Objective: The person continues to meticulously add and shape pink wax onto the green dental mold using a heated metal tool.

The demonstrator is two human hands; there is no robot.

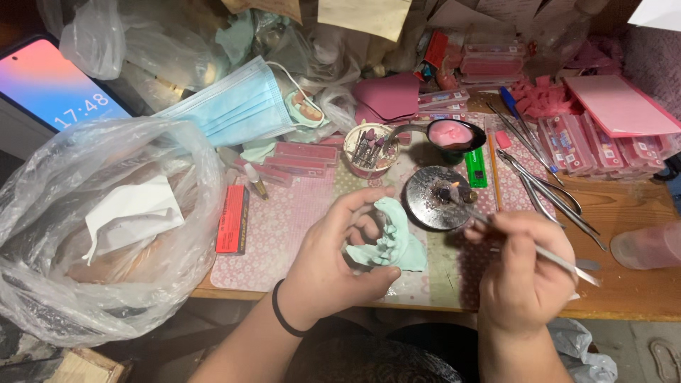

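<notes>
the left hand [333, 262] gripped a pale green plaster dental cast [389, 245] above the desk edge. the right hand [521, 273] pinched a thin metal wax tool [528, 245], tip at the small burner's flame [443, 190]. overheating could scorch the tip; a slip might nick the cast's teeth.

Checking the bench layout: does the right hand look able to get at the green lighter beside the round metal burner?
Probably yes: the green lighter lies uncovered just beyond the right hand, though that hand holds a thin metal tool.
</notes>
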